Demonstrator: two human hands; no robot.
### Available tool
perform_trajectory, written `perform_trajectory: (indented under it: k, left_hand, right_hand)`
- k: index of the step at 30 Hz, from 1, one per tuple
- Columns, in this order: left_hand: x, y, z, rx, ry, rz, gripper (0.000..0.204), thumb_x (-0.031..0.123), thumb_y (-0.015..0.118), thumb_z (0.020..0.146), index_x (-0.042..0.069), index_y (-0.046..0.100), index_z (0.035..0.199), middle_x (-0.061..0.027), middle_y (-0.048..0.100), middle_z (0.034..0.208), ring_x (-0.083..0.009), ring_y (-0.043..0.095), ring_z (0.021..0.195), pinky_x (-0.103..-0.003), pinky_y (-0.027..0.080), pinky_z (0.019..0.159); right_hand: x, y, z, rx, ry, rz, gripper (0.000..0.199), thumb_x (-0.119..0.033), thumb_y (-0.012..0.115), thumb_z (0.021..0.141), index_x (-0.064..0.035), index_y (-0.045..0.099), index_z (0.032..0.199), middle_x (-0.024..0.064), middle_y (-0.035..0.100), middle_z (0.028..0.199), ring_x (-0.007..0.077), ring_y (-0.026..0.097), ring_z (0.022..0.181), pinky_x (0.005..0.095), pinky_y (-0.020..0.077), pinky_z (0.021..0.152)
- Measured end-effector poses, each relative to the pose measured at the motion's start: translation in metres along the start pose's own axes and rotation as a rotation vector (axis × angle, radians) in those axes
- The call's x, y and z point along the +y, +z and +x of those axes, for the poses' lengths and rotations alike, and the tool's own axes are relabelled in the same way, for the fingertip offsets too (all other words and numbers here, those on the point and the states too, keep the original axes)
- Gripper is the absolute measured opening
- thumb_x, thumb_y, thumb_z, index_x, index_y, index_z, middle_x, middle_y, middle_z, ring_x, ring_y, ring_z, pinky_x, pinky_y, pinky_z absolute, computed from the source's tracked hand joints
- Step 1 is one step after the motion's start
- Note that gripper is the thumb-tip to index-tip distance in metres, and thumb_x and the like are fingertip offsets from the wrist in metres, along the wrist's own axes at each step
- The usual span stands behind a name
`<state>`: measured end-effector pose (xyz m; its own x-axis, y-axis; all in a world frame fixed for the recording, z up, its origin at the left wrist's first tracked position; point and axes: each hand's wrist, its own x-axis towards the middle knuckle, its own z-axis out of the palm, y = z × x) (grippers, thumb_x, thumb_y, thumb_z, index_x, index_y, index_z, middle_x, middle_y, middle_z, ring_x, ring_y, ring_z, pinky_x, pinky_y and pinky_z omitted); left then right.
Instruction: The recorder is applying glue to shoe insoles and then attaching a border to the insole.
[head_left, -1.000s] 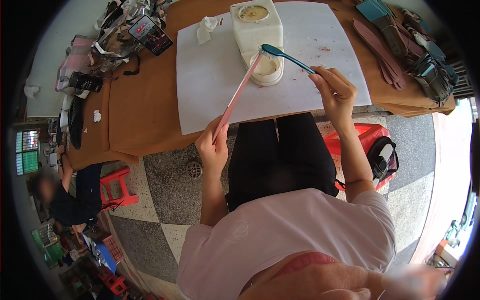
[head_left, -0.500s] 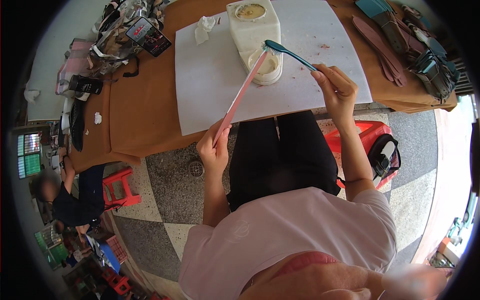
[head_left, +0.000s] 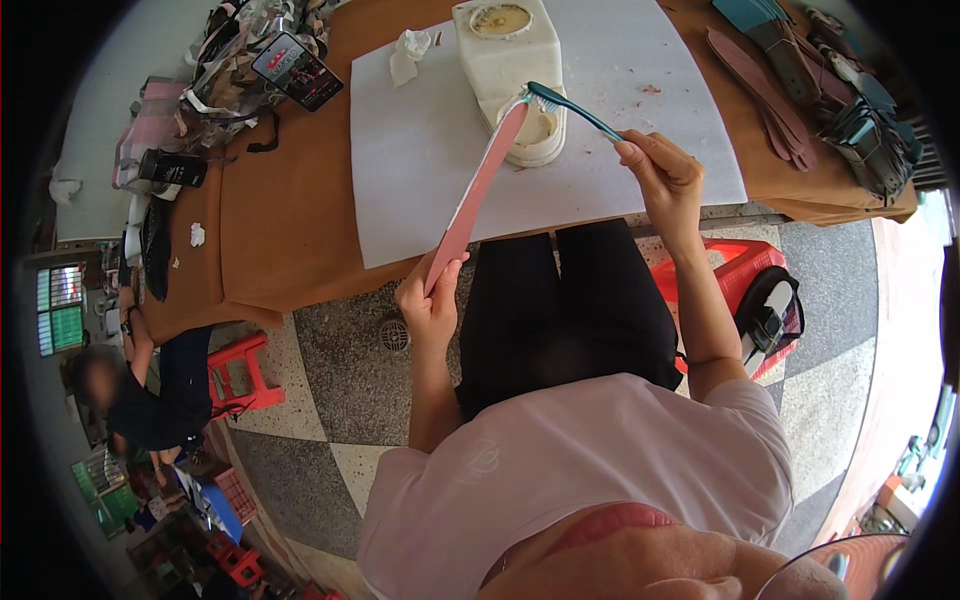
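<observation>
Near the front edge of the table, my left hand [head_left: 430, 303] grips the lower end of a long pink insole [head_left: 482, 185]. It slants up and away, and a white line runs along its left edge. My right hand [head_left: 665, 175] pinches the handle of a dark teal toothbrush [head_left: 578, 108]. The brush's bristles touch the far tip of the insole. Just behind and below them stands a whitish plastic container [head_left: 505, 65] with a round opening at the back and a lower cup at the front holding cream-coloured stuff.
The container stands on a pale board [head_left: 640, 160] over a brown-covered table [head_left: 270, 230]. Bundled insoles [head_left: 760, 100] lie at the right. A phone [head_left: 297, 72], scraps and a dark bottle [head_left: 172, 168] are at the left. A red stool [head_left: 715, 275] holds a bag; another person [head_left: 150, 400] works further left.
The insole has turned so more of its pink face shows. The toothbrush and my right hand have shifted slightly left, with the bristles still at the insole's tip.
</observation>
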<state>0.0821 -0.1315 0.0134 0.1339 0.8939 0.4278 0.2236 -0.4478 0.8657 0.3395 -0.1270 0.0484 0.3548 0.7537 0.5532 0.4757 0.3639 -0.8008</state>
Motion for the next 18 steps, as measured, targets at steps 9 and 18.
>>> perform_trajectory:
  k: [9,18]
  left_hand:
    - [-0.004,0.006,-0.005,0.004,-0.101,-0.122,0.014,0.000,0.051,0.078,-0.007,0.055,0.090,-0.0116,0.061,0.076,-0.0152,0.059,0.069,-0.024,0.047,0.063]
    - [-0.004,0.009,-0.006,-0.034,-0.197,-0.220,0.016,0.001,0.050,0.078,-0.008,0.054,0.091,-0.0129,0.060,0.078,-0.0181,0.060,0.071,-0.027,0.050,0.065]
  right_hand:
    - [-0.007,0.004,0.000,-0.034,0.071,0.098,0.011,-0.007,0.060,0.074,0.0029,0.061,0.079,0.0026,0.048,0.056,0.0053,0.040,0.051,0.0189,0.0306,0.045]
    - [0.004,0.008,-0.010,-0.075,0.210,0.143,0.016,-0.014,0.056,0.079,0.0007,0.061,0.081,-0.0023,0.050,0.060,0.0018,0.036,0.052,0.0162,0.0289,0.046]
